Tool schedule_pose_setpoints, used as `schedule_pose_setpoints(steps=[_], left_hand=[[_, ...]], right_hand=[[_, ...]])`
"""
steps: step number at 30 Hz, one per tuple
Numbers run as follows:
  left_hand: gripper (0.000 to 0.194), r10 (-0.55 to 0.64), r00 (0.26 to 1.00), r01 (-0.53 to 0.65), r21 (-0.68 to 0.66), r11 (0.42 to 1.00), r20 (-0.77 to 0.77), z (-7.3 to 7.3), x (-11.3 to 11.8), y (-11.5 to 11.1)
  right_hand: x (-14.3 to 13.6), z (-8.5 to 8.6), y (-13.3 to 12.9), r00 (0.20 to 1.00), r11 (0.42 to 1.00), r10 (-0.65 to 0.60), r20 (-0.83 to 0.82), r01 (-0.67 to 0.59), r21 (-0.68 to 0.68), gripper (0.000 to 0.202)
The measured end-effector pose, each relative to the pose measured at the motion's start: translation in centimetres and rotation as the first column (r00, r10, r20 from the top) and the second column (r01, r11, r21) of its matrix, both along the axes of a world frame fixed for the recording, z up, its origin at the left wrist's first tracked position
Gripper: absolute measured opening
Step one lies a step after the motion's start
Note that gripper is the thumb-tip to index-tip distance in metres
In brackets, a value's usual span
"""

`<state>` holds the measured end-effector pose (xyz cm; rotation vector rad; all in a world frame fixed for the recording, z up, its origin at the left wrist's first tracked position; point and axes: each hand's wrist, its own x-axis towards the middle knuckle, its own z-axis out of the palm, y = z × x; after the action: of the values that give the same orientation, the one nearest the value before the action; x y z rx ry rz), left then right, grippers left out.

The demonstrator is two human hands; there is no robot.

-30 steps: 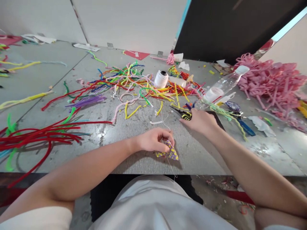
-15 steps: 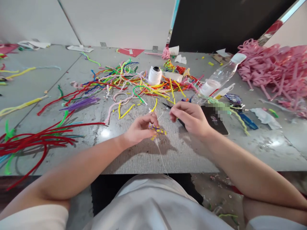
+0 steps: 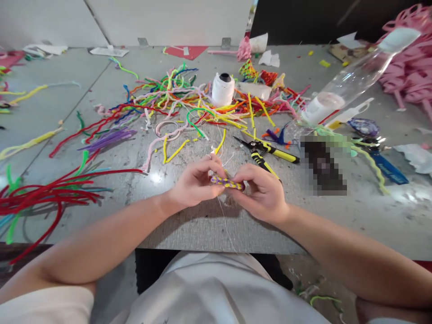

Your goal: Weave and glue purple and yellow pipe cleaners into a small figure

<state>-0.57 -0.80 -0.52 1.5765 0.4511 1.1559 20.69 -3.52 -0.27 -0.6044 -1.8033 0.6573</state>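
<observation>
Above the near part of the gray table (image 3: 189, 231), my left hand (image 3: 197, 182) and right hand (image 3: 263, 191) are curled into narrow pinches, together holding a small purple-and-yellow woven piece (image 3: 223, 181) between them. White thread (image 3: 226, 220) trails below it; black-and-yellow pliers (image 3: 255, 146) lie just beyond my right fingers.

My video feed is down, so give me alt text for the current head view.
A person's left hand and right hand pinch a small purple-and-yellow piece between them, over a grey table. A yellow-and-black hand tool lies just beyond the right hand; farther back, a white spool stands among colourful strands.
</observation>
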Motion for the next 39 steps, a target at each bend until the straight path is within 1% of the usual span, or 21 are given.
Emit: schedule_pose_setpoints(steps=[2,4,7,9,12,15,18,20,23,27,30,33,35,37,39], left_hand=[[0.015,-0.011,1.0,0.011,-0.014,1.0,0.005,0.08,0.01,-0.04],[0.015,-0.019,1.0,0.019,-0.05,0.999,0.002,0.16,-0.03,-0.06],[0.017,-0.008,1.0,0.006,-0.082,0.997,-0.022,0.27,-0.16,-0.02],[0.017,-0.018,1.0,0.016,-0.088,0.996,-0.022,0.35,-0.26,0.0],[0.018,-0.09,0.996,0.092,-0.124,0.988,0.017,0.45,-0.44,-0.01],[0.021,-0.179,0.982,0.187,-0.161,0.969,0.063,0.47,-0.64,0.08],[0.023,-0.212,0.975,0.22,-0.158,0.963,0.071,0.42,-0.82,0.32],[0.022,-0.196,0.979,0.201,-0.147,0.968,0.052,0.42,-0.86,0.5],[0.017,-0.147,0.989,0.148,-0.105,0.983,0.014,0.5,-0.77,0.62],[0.018,-0.038,0.999,0.039,0.022,0.999,-0.036,0.44,-0.45,0.35],[0.022,0.009,1.0,-0.008,0.058,0.998,-0.025,0.15,-0.23,0.01],[0.023,0.021,1.0,-0.02,0.045,0.999,-0.014,-0.03,-0.2,-0.16],[0.023,0.017,1.0,-0.017,0.008,1.0,-0.023,0.06,-0.29,-0.18],[0.022,-0.016,0.999,0.013,-0.074,0.997,-0.03,0.28,-0.43,-0.18],[0.021,-0.083,0.996,0.078,-0.166,0.983,-0.023,0.57,-0.56,-0.16]], right_hand=[[0.22,0.11,-0.34,1.0,1.0,-0.011,-0.007,0.011,-0.024,0.022],[0.33,0.19,-0.7,0.999,0.993,-0.029,-0.03,0.025,-0.116,0.017],[0.37,0.18,-1.0,0.997,0.96,-0.041,-0.063,0.022,-0.28,0.007],[0.38,0.12,-0.99,0.996,0.946,-0.02,-0.085,-0.009,-0.325,0.008],[0.29,0.16,-0.86,0.991,0.932,0.0,-0.131,-0.047,-0.36,0.013],[0.01,0.43,-0.82,0.977,0.898,0.013,-0.214,-0.105,-0.427,0.017],[-0.27,0.73,-0.83,0.953,0.865,0.026,-0.303,-0.173,-0.471,0.014],[-0.33,0.8,-0.78,0.941,0.863,0.038,-0.337,-0.2,-0.463,0.011],[-0.18,0.68,-0.62,0.948,0.88,0.052,-0.314,-0.192,-0.434,0.01],[0.12,0.37,-0.44,0.981,0.923,0.033,-0.189,-0.103,-0.372,0.008],[0.22,0.19,-0.44,0.993,0.942,0.013,-0.114,-0.05,-0.331,0.008],[0.26,0.09,-0.44,0.996,0.957,-0.022,-0.091,-0.006,-0.29,0.008],[0.33,0.1,-0.35,0.996,0.967,-0.075,-0.045,0.061,-0.248,0.008],[0.45,0.16,-0.2,0.994,0.972,-0.111,0.008,0.11,-0.207,0.008],[0.59,0.2,-0.03,0.995,0.977,-0.097,0.025,0.1,-0.191,0.008]])
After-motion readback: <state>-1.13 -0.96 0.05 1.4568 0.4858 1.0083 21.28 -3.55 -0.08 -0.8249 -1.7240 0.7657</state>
